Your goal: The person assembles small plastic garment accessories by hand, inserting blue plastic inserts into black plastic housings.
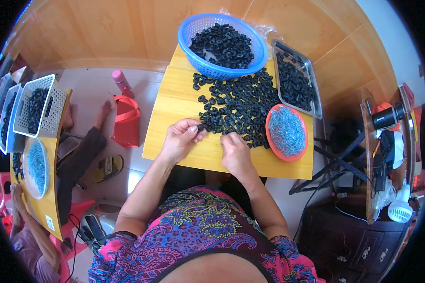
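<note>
My left hand [180,137] is closed, pinching a small black plastic part [200,128] between thumb and fingers at the near left edge of a loose pile. The pile of black parts [243,101] spreads over the yellow table [174,94]. A short way to the right, my right hand [235,150] has its fingers curled together just by the pile's near edge; what they hold, if anything, is hidden. Right of that hand an orange-red plate [309,134] bears a heap of small silvery-blue metal pieces [286,132].
At the table's far side stand a blue basket [186,26] and a metal tray [317,92], both with black parts. A red bag [126,122] and pink bottle [123,83] are on the floor. Another person [35,250] sits left, at a table with a white basket [56,113].
</note>
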Available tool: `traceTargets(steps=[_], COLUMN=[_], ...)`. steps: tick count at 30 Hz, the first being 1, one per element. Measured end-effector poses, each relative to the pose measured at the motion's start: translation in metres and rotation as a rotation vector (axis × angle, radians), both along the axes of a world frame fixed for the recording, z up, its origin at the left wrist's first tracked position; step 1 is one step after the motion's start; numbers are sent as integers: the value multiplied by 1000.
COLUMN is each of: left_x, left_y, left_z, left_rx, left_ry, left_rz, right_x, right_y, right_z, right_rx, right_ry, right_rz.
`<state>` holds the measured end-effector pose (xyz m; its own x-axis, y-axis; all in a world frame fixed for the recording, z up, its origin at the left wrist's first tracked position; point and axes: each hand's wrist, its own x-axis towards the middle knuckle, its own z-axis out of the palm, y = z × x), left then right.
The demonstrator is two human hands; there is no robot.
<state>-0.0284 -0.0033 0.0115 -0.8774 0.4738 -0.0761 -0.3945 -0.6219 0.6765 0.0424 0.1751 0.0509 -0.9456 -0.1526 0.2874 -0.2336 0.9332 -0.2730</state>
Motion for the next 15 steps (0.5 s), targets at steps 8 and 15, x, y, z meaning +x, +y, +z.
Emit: traceTargets(steps=[8, 15], left_x=[21, 27], left_y=[6, 24], left_z=[24, 40], left_rx=[55, -138], left_ry=[-168, 54], left_rz=[-147, -204], right_x=[5, 11], right_y=[12, 4], right_z=[26, 29], right_rx=[-1486, -1714], right_ry=[-468, -508], right_rz=[-53, 23])
